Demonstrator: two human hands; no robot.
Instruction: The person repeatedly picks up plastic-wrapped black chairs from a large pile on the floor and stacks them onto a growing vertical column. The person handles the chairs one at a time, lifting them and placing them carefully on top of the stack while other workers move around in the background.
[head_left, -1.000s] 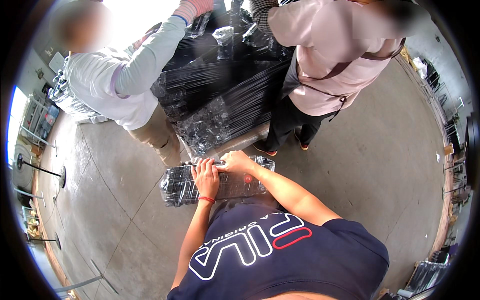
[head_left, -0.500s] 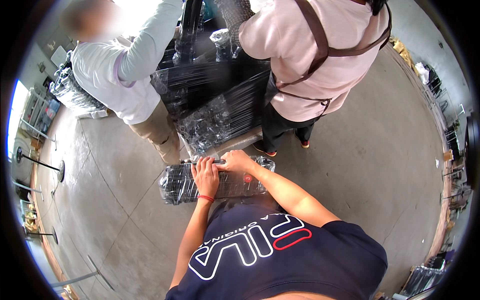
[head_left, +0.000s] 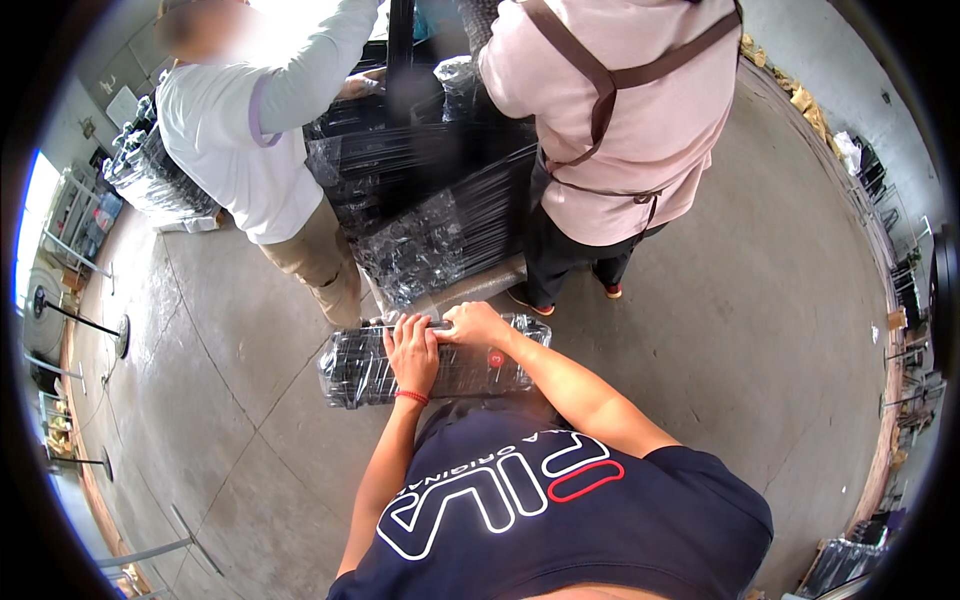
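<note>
In front of my body is a long black bundle [head_left: 345, 370] wrapped in clear film, with a small round red sticker near its right end. My left hand [head_left: 411, 355] lies on its upper part, fingers stretched out toward the far edge and slightly apart. Just right of it, my right hand [head_left: 474, 324] is closed at the far edge, around the end of a short dark bar [head_left: 440, 325] that looks like a handle. The fingertips of my right hand are hidden. A red bracelet is on my left wrist.
A pallet load [head_left: 430, 215] in black stretch film stands just beyond the bundle. One person in white [head_left: 240, 150] is at its left, another in pink with brown straps [head_left: 625, 150] at its right. A wrapped stack [head_left: 160, 180] and a stand [head_left: 85, 328] are farther left.
The person in pink has shifted left and straightened a little. The person in white has moved slightly right. My hands and the bundle stay in place.
</note>
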